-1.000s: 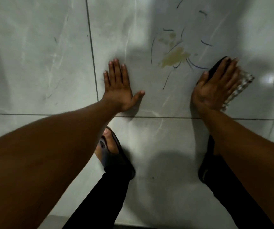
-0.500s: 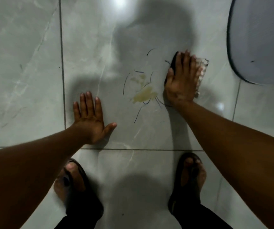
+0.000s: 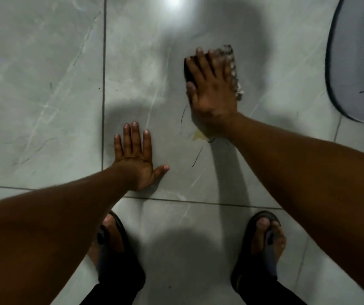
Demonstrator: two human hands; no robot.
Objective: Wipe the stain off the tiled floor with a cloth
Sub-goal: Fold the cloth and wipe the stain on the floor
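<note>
My right hand lies flat on a folded cloth, pressing it onto the grey tiled floor. The cloth shows a dark edge at the hand's left and a pale checked edge at its right. A small yellowish stain peeks out just below the heel of that hand, with thin dark curved marks around it. My left hand rests palm down on the tile, fingers spread, holding nothing, to the left of the stain.
A grey rounded mat or object lies at the upper right edge. My two feet in dark sandals, the left one and the right one, stand on the near tile. Grout lines cross the floor.
My right hand has slid the cloth leftward over the stain; most of the yellow patch and dark marks are now covered or gone. The left hand stays planted.
</note>
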